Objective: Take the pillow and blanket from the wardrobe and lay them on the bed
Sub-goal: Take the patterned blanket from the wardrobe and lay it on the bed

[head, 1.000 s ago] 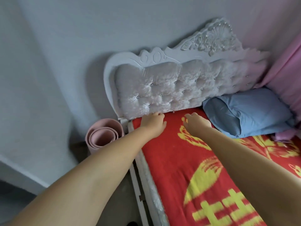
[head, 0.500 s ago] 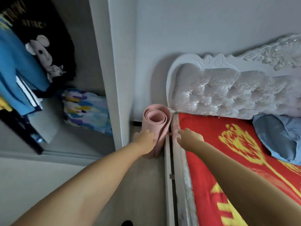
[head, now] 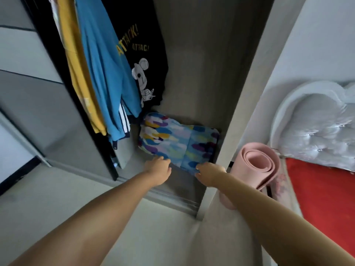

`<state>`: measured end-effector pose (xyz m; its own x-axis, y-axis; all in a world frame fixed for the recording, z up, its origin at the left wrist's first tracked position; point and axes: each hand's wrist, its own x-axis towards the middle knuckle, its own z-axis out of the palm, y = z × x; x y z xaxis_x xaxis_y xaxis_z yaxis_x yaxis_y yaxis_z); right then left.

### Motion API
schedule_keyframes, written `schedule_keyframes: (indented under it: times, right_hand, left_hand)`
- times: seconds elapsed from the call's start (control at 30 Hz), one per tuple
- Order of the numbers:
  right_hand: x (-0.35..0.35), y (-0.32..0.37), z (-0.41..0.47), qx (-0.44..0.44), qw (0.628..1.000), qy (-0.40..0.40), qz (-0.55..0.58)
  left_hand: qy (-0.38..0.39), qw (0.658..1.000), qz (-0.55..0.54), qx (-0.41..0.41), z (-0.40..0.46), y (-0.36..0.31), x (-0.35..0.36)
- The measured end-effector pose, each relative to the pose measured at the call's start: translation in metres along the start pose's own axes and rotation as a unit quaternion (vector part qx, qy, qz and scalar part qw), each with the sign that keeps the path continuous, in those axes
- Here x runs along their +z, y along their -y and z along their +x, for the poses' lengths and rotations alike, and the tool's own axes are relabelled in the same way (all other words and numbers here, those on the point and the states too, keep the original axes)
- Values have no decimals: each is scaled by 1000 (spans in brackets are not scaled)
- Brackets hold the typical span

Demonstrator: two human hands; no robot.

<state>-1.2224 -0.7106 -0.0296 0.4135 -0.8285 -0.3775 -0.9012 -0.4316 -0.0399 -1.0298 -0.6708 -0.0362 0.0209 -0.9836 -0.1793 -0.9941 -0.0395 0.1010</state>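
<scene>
My left hand [head: 159, 169] and right hand [head: 208, 174] reach into the open wardrobe [head: 209, 73], both at the near edge of the folded blanket [head: 178, 142]. The left fingertips curl onto its front left edge; the right hand's fingers press at its front right corner. Whether either has truly gripped the cloth I cannot tell — the fingers hide the contact.

The blanket lies on the wardrobe floor, pushed toward the right-hand wall, folded into a flat rectangle. It is light blue, splashed with strokes of darker blue, purple, yellow and white.

Just above and left of it hang clothes: a black T-shirt [head: 142, 54] with a cartoon mouse and yellow lettering, a blue garment [head: 103, 73] with white stripes at its hem, and a yellow one [head: 78, 70] — their hems dangle close over the blanket's left end. The wardrobe's side panel [head: 247, 104] stands between my right forearm and a rolled pink mat [head: 257, 166]. Beyond the mat sit the bed's tufted white headboard [head: 317, 135] and red cover [head: 324, 191].
</scene>
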Motion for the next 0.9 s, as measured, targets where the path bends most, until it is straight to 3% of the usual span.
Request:
schedule_keyframes:
  times: [0.17, 0.43, 0.67, 0.9]
  right_hand:
    - [-14, 45, 63, 23, 1000, 8, 2]
    - [-22, 32, 164, 73, 997, 34, 14]
    - [-3, -12, 307, 82, 995, 41, 44]
    - [4, -58, 467, 109, 988, 81, 68]
  left_hand:
    - [-3, 1000, 19, -21, 41, 89, -22]
    - [61, 998, 26, 20, 130, 123, 2]
    - [80, 991, 58, 94, 290, 128, 28]
    - [119, 987, 59, 94, 454, 158, 63]
